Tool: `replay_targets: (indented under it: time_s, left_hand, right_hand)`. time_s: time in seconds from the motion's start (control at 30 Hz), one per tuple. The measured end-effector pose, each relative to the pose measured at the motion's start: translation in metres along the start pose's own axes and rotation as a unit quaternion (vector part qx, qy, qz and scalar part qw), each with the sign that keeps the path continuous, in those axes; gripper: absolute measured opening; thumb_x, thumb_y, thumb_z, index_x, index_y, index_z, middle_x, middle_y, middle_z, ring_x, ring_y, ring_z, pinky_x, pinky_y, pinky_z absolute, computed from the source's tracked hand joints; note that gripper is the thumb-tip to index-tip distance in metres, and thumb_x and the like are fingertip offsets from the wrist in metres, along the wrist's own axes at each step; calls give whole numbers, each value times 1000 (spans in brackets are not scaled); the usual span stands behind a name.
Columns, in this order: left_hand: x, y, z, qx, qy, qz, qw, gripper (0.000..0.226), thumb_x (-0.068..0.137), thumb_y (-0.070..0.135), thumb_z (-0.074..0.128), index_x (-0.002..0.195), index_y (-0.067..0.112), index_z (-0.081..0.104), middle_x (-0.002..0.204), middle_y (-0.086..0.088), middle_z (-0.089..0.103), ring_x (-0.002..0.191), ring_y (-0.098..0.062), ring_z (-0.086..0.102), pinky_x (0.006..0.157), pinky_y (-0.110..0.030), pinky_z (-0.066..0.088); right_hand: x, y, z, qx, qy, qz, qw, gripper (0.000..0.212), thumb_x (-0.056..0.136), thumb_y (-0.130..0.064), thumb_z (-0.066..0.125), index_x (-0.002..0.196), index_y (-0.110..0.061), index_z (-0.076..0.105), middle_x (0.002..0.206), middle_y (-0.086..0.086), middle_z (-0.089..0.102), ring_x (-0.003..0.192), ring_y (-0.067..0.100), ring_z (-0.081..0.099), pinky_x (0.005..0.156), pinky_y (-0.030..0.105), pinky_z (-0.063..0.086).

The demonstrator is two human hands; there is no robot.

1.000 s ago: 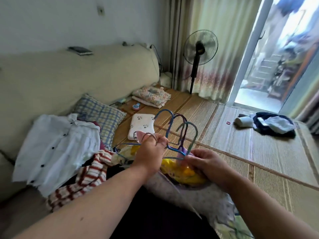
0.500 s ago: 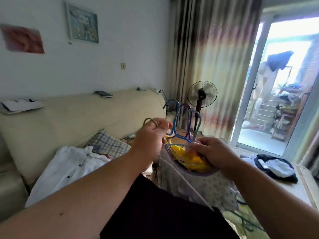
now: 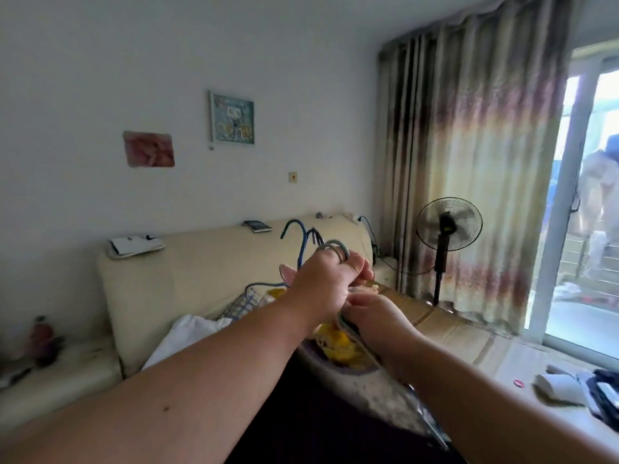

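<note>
The big curtain [image 3: 469, 162] hangs at 2 o'clock. The long cream sofa [image 3: 201, 272] runs across 9 o'clock. A woven mat [image 3: 469, 339] lies flat at 4 o'clock, and a fan [image 3: 449, 226] stands near it.

The clothes [image 3: 378, 396] hang down from the hands toward 5 o'clock, yellow inside and spotty outside. The hangers [image 3: 303, 244] are in the middle, up in the air. Their hooks stick up toward 11 o'clock from the left hand [image 3: 330, 283], and their wires run down toward 6 o'clock into the clothes.

The left hand's fingers are curled tight round the hanger necks. The right hand [image 3: 375, 316] sits just below at 5 o'clock, touching the left, with its fingers bent on the top edge of the clothes. The left hand is nearer the hooks, so I think it lifts while the right tugs the cloth.
</note>
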State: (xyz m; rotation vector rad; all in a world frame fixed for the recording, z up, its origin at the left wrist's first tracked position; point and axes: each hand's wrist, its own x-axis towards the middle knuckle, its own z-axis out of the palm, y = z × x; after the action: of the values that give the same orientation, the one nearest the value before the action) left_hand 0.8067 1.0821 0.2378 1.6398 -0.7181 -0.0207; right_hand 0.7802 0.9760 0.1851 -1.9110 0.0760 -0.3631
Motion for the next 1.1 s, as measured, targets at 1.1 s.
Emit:
replay_targets:
  time_s: [1.1]
  left_hand:
    - [-105,41,-167,50,402,-32,914,18,96,20,52,83,20,65,80,8,70,64,-5,58,56,-16,47]
  right_hand:
    - [3,-82,110,108,-265,-15,958,40,85,-49,60,76,-12,71,60,-3,66,53,10,52,52,23,42]
